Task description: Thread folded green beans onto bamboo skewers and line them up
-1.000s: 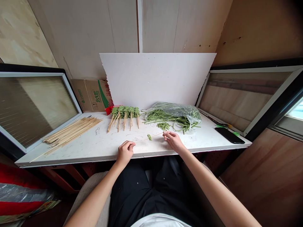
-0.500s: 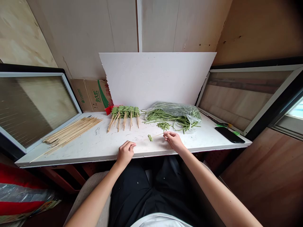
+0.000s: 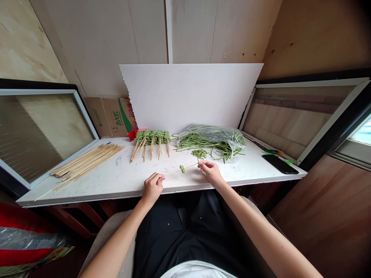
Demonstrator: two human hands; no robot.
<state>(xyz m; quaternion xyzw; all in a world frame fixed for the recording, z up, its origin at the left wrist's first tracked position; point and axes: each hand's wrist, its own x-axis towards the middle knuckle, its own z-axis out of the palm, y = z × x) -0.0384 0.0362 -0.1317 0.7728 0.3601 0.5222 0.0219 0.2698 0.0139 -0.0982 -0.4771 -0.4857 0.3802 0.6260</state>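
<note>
A thin bamboo skewer (image 3: pixel 191 166) runs leftward from the pinched fingertips of my right hand (image 3: pixel 211 170). Short green bean pieces (image 3: pixel 182 168) sit across it, between my two hands. At my right fingertips a small green piece seems to show. My left hand (image 3: pixel 153 188) is closed at the table's front edge; what its fingers hold is too small to make out. Just beyond my right hand lies a small pile of cut bean pieces (image 3: pixel 199 153). Filled bean skewers (image 3: pixel 153 137) are stacked at the back, their bare sticks pointing toward me.
Loose bamboo skewers (image 3: pixel 87 162) are spread on the left of the white table (image 3: pixel 124 181). Long beans (image 3: pixel 193 141) lie in a clear plastic bag (image 3: pixel 223 133) at the back. A black phone (image 3: pixel 279 164) rests at the right; a cardboard box (image 3: pixel 110 116) stands back left.
The camera view has shifted very slightly. A small green piece now seems to show at my right fingertips. Both hands have otherwise stayed nearly in place.
</note>
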